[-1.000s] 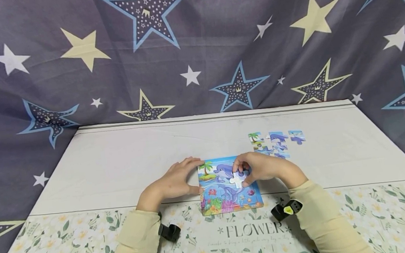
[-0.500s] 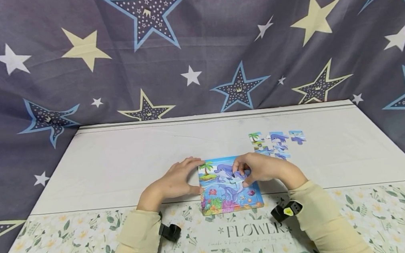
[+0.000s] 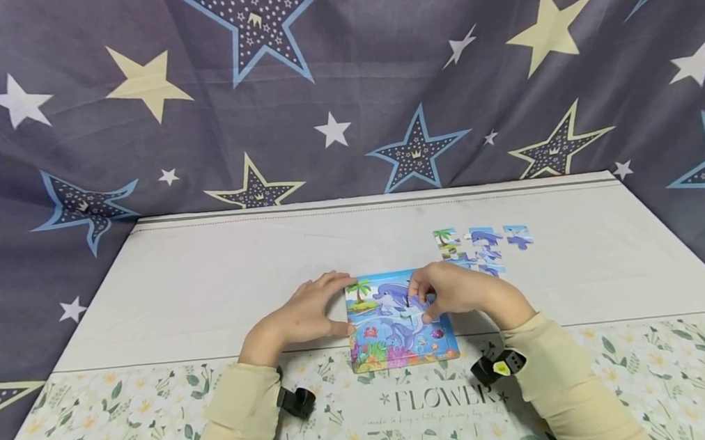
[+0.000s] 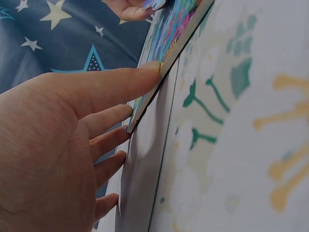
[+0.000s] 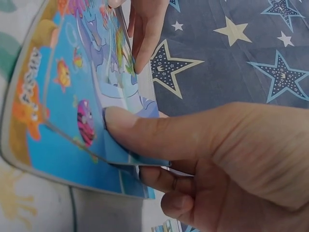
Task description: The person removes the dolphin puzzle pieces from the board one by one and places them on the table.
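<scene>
A square dolphin puzzle board [image 3: 371,366] lies on the table in front of me. My right hand [image 3: 455,286] pinches a puzzle piece [image 5: 115,149] between thumb and fingers, just over the right middle of the board. In the right wrist view the piece tilts above the picture, with the thumb on its printed face. My left hand [image 3: 306,315] rests against the board's left edge, fingers spread, with the thumb tip [image 4: 153,76] on its rim. The right fingers cover part of the picture.
Several loose puzzle pieces [image 3: 483,238] lie beyond the board to the right, some overlapping, behind the right hand. The table has a white cloth [image 3: 219,273] with a floral front band [image 3: 118,422]. A star-patterned curtain [image 3: 348,31] stands behind it.
The piece in my right hand has turned from showing a white face to showing its printed, bluish side. Both hands stay almost where they were.
</scene>
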A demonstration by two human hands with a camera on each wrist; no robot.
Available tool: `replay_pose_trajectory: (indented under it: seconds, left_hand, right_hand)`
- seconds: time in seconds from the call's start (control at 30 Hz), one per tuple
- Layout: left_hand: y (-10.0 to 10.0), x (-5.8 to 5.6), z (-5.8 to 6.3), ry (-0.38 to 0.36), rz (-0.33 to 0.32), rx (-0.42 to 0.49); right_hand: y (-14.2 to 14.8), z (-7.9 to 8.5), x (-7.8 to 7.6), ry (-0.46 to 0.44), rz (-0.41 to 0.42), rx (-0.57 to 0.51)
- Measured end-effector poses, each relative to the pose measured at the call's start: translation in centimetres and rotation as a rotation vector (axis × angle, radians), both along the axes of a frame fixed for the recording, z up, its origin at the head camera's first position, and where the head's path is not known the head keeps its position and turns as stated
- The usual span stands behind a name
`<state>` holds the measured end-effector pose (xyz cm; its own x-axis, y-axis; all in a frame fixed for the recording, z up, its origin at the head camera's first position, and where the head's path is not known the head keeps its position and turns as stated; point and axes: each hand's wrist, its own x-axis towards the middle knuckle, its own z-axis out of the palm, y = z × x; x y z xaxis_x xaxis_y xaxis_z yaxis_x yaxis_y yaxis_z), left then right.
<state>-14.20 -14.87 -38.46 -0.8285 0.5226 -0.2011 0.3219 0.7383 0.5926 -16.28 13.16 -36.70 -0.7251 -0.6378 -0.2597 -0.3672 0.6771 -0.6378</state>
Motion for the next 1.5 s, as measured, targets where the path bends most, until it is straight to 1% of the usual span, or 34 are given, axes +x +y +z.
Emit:
replay_pose_trajectory:
  seconds: [0.2, 0.43, 0.7, 0.9, 1.2, 1.5]
  left_hand:
    - [-0.01, -0.06, -0.03, 0.009, 0.002, -0.012]
    - [0.04, -0.06, 0.1, 0.009, -0.003, -0.006]
    - [0.01, -0.08, 0.12, 0.009, -0.008, -0.006]
    - [0.07, -0.1, 0.11, 0.011, -0.013, -0.011]
    - [0.14, -0.14, 0.05, 0.018, -0.013, -0.012]
    - [0.2, -0.09, 0.04, 0.012, -0.01, -0.013]
  right_hand:
    - [0.03, 0.12, 0.01, 0.013, -0.011, -0.012]
    - [0.14, 0.24, -0.07, -0.024, -0.03, -0.019]
    - [0.28, 0.19, -0.21, -0.003, 0.007, -0.045]
    - [0.35, 0.13, -0.14, -0.023, 0.016, -0.077]
    - [0.23, 0.44, 0.07, -0.036, -0.026, -0.048]
    - [0.34, 0.58, 0.01, -0.009, -0.002, -0.038]
